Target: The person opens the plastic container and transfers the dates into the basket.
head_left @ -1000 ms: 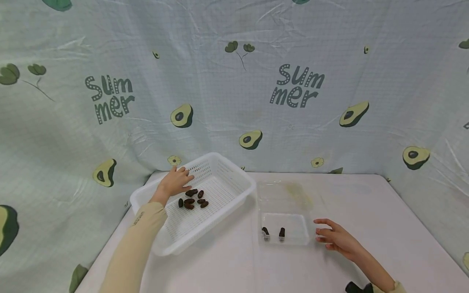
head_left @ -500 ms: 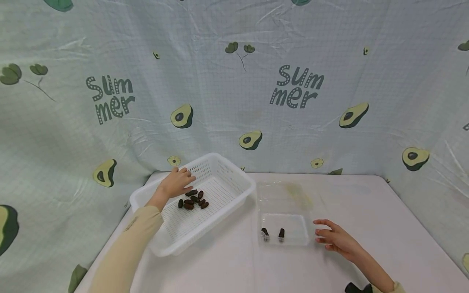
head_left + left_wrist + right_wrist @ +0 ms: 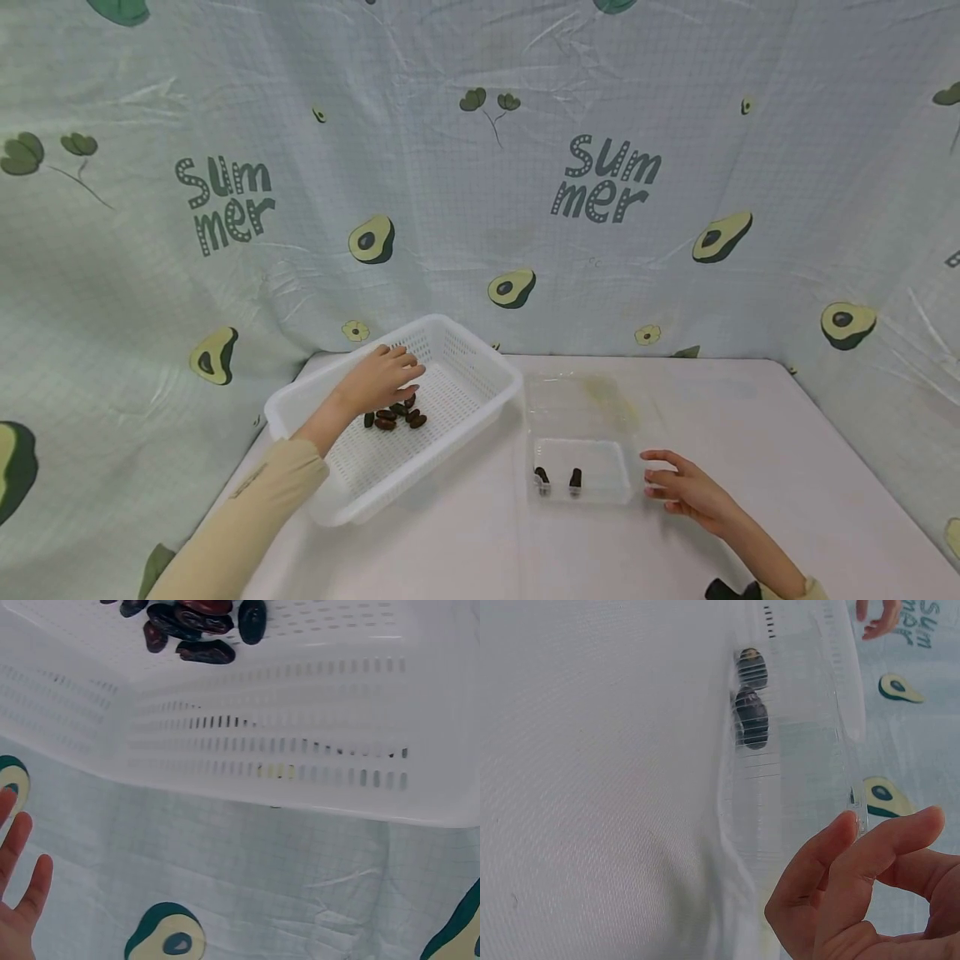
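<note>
My left hand [image 3: 380, 379] hovers over the white basket [image 3: 330, 510], its fingers spread and holding nothing that I can see. Below it lie several dark brown dates [image 3: 386, 423], some hidden behind the hand. The left wrist view shows wrinkled, glossy dates [image 3: 206, 652] on the perforated bottom, and the left hand's fingertips [image 3: 39, 881] stand apart from them. My right hand [image 3: 693, 492] is beside the clear plastic box [image 3: 626, 471], fingers loosely bent and holding nothing. Inside that box, along its near left side, two dates [image 3: 575, 478] lie apart.
The box's clear lid [image 3: 555, 400] lies folded back behind it on the white table [image 3: 450, 554]. An avocado-print curtain [image 3: 450, 167] hangs behind the table and at its sides. A black strap [image 3: 731, 590] is at my right wrist.
My left hand has moved right over the basket and now covers part of the dates. One date has shown up in the middle of the pile. The right hand has stayed put.
</note>
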### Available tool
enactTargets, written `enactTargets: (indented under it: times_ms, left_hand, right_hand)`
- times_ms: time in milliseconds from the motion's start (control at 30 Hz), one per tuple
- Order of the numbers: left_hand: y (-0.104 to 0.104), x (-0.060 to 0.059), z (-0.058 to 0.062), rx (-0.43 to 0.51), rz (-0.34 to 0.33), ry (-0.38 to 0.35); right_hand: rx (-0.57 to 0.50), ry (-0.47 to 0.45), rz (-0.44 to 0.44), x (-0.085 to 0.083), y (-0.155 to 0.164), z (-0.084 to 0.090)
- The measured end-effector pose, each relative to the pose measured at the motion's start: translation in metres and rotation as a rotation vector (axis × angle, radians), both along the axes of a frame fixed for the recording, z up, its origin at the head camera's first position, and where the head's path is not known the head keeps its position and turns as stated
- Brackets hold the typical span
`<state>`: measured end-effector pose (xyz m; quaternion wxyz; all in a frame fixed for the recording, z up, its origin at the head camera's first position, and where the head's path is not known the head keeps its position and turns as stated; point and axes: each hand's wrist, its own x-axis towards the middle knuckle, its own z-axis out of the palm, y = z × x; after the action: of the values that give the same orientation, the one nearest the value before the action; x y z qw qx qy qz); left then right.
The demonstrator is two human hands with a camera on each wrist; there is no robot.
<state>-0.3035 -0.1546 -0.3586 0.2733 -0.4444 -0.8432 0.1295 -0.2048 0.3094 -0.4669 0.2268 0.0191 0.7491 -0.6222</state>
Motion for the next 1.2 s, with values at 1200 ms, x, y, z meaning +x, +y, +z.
enactTargets:
  times_ms: [1200]
  left_hand:
    - [0.174, 0.060, -0.023, -0.304, -0.313, 0.142]
  right_hand:
    - [-0.014, 0.004, 0.002, -0.002, 0.000, 0.000]
